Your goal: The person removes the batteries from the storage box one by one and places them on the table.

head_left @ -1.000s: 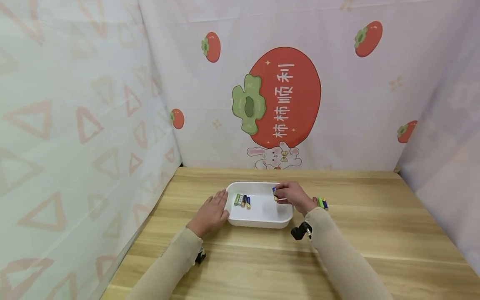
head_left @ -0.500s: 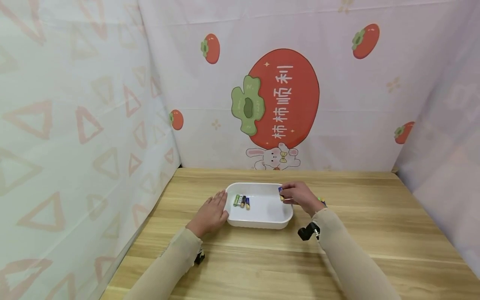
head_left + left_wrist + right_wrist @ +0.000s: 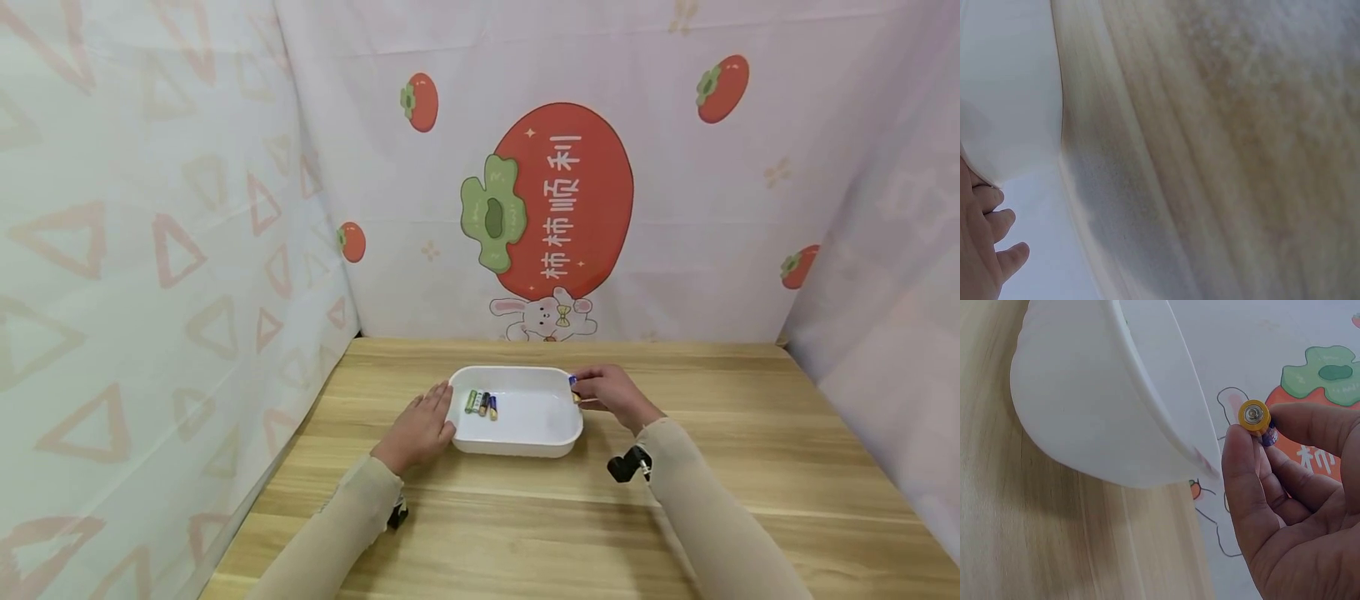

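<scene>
My left hand (image 3: 420, 427) lies with straight fingers against the left rim of a white plastic tray (image 3: 513, 447). The left wrist view catches only part of that hand (image 3: 982, 228), its fingertips at the tray wall. Thumb and fingers of my right hand (image 3: 617, 396) pinch a blue and gold battery (image 3: 575, 389) right at the tray's right rim. Seen from the right wrist, the battery (image 3: 1254, 416) points its gold end at the camera, beside the tray edge. Inside the tray on the left, several batteries lie side by side: a green one (image 3: 471, 402), a black one (image 3: 484, 405) and a blue one (image 3: 493, 408) among them.
The tray stands on a wood-grain table (image 3: 517, 525). A cloth backdrop (image 3: 675, 250) with printed persimmons closes off the back, and more cloth (image 3: 150, 333) hangs on the left. Black wrist cameras (image 3: 628, 464) are strapped under both forearms.
My right hand has moved right with the battery, from over the tray to its right rim. The loose batteries right of the tray have become hidden behind this hand. My left hand stays put.
</scene>
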Available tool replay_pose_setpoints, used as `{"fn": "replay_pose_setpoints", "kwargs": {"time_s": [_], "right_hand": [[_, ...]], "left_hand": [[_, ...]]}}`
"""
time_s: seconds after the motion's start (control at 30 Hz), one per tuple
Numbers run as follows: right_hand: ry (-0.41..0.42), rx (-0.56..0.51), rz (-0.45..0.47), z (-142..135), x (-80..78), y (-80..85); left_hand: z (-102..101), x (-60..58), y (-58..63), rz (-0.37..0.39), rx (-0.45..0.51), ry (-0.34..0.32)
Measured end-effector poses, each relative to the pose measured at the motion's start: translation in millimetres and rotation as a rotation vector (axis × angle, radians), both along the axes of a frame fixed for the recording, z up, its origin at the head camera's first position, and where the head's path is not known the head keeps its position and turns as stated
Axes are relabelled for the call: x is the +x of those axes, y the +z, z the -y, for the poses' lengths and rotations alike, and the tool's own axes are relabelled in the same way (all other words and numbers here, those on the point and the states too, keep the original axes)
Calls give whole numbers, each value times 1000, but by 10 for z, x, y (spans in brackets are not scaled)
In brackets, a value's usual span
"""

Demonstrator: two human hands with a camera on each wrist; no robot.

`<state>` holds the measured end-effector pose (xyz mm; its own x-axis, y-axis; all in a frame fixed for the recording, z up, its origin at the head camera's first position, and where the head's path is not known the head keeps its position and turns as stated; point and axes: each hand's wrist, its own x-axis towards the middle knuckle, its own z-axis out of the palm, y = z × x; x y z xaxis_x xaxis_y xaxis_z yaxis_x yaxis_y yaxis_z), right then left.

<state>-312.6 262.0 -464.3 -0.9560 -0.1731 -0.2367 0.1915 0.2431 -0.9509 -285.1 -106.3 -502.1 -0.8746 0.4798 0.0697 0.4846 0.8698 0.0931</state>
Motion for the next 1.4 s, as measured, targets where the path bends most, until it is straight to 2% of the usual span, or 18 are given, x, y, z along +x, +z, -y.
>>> {"fn": "replay_pose_setpoints", "kwargs": {"time_s": [0.57, 0.9, 1.03, 1.2, 1.4], "right_hand": [[-32, -46, -14, -201, 52, -12], [-37, 30, -25, -395, 99, -87], [-34, 63, -44, -482, 130, -68], [-26, 74, -63, -561, 144, -54], [-20, 61, -46, -646, 118, -88]], "left_hand": [[42, 17, 14, -2, 2, 12], [24, 38, -17, 3, 13, 2], [5, 50, 2, -9, 15, 1], [-4, 49, 17, -9, 15, 6], [-2, 36, 21, 7, 9, 3]]}}
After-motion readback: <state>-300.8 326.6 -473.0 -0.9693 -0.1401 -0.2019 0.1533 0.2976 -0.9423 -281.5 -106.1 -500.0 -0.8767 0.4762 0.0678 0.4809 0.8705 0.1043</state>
